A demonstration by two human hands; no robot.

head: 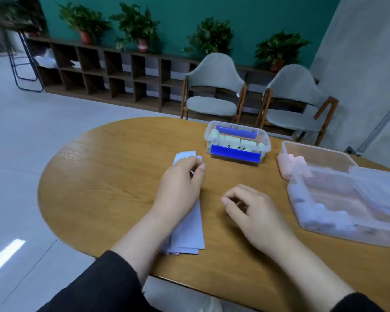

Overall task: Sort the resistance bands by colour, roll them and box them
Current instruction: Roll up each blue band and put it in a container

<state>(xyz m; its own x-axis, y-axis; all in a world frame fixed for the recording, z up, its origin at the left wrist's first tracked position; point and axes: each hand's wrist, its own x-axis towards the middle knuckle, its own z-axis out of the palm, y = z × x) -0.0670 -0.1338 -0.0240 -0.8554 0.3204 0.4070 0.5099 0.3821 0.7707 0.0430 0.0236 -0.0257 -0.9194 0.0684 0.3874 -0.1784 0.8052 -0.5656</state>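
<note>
Currently, step: rolling pale lilac bands (pixel 189 230), flat on table (pixel 99 176).
Left hand (pixel 180 185): pinching band's far end.
Right hand (pixel 252 212): loosely curled, holding nothing.
Next: likely roll tightly towards body, then box (pixel 236 140).

Pale lilac bands (pixel 189 230) lie flat, stacked lengthwise; yellow rolls (pixel 232 139) fill the small clear box (pixel 265 140).

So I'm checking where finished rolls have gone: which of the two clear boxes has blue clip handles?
The small box at the table's far side, beyond the left hand: blue handles on both long sides, pale rolls inside. The large box on the right has none.
</note>
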